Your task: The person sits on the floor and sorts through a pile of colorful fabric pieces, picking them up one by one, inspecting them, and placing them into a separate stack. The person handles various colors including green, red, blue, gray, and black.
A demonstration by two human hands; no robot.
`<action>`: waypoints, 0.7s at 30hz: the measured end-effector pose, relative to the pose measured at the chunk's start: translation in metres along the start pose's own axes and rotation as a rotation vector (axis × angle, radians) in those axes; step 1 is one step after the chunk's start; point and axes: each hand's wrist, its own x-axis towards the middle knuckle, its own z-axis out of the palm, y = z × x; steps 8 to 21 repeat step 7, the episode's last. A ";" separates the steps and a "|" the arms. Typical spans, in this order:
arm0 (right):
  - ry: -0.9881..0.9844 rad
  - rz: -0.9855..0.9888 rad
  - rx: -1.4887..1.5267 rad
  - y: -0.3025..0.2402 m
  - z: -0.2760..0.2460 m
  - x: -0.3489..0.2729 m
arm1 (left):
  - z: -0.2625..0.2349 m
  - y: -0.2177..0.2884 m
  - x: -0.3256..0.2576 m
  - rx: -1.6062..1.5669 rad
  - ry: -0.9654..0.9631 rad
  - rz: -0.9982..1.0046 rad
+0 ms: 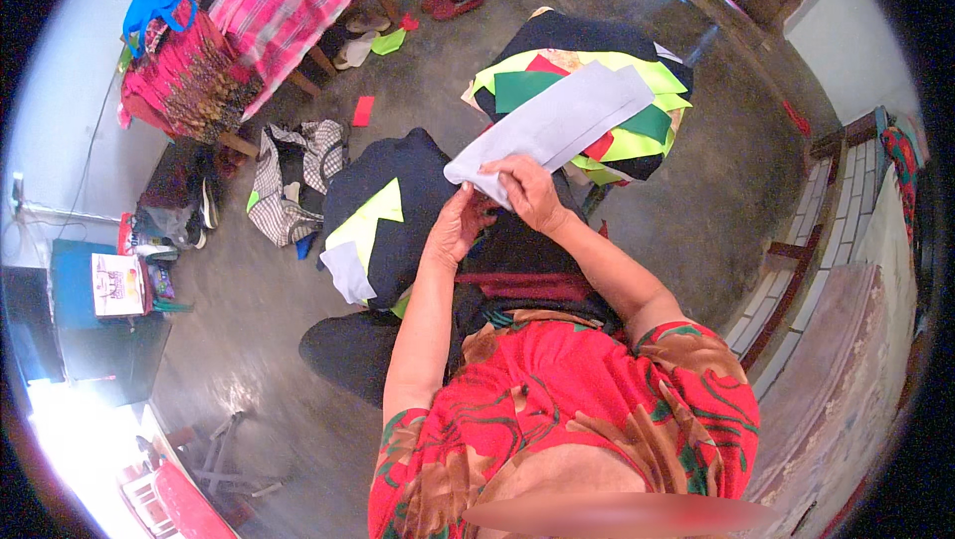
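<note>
A long pale grey strip of folded cloth [562, 121] stretches away from my hands above my lap. My right hand [529, 196] pinches its near end, fingers curled over the top. At the near left corner, my left hand [461, 226] grips the edge, its fingertips partly hidden. The strip's far end rests over a pile of cloth pieces [637, 146] in yellow-green, dark green, red and black. Left of my hands, a dark cloth bundle [388, 181] carries a yellow-green piece [383, 231] and a pale grey scrap [346, 270].
A checked cloth [298, 181] lies on the floor at left, near a red scrap [364, 110]. Behind stands a bench or bed with a pink plaid cover [298, 12]. A blue cabinet [99, 350] is at far left; slippers [453, 2] lie at the back.
</note>
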 end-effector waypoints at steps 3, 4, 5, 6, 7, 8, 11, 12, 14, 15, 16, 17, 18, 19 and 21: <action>-0.117 -0.138 0.009 -0.002 0.002 -0.007 | -0.001 -0.010 -0.005 -0.093 0.016 0.086; -0.090 -0.138 -0.038 -0.002 -0.002 -0.005 | -0.007 -0.012 -0.006 -0.108 0.002 0.102; -0.063 -0.139 -0.085 -0.002 -0.009 -0.001 | -0.013 -0.015 -0.008 -0.109 0.022 0.149; -0.038 -0.138 -0.135 -0.001 -0.020 0.004 | -0.010 -0.015 -0.012 -0.114 0.040 0.192; -0.007 -0.108 -0.217 0.006 -0.036 0.013 | -0.004 -0.012 -0.019 -0.117 0.060 0.234; -0.007 -0.108 -0.217 0.006 -0.036 0.013 | -0.004 -0.012 -0.019 -0.117 0.060 0.234; -0.007 -0.108 -0.217 0.006 -0.036 0.013 | -0.004 -0.012 -0.019 -0.117 0.060 0.234; -0.007 -0.108 -0.217 0.006 -0.036 0.013 | -0.004 -0.012 -0.019 -0.117 0.060 0.234; -0.007 -0.108 -0.217 0.006 -0.036 0.013 | -0.004 -0.012 -0.019 -0.117 0.060 0.234; -0.007 -0.108 -0.217 0.006 -0.036 0.013 | -0.004 -0.012 -0.019 -0.117 0.060 0.234; -0.007 -0.108 -0.217 0.006 -0.036 0.013 | -0.004 -0.012 -0.019 -0.117 0.060 0.234; -0.007 -0.108 -0.217 0.006 -0.036 0.013 | -0.004 -0.012 -0.019 -0.117 0.060 0.234; -0.007 -0.108 -0.217 0.006 -0.036 0.013 | -0.004 -0.012 -0.019 -0.117 0.060 0.234; -0.007 -0.108 -0.217 0.006 -0.036 0.013 | -0.004 -0.012 -0.019 -0.117 0.060 0.234; -0.007 -0.108 -0.217 0.006 -0.036 0.013 | -0.004 -0.012 -0.019 -0.117 0.060 0.234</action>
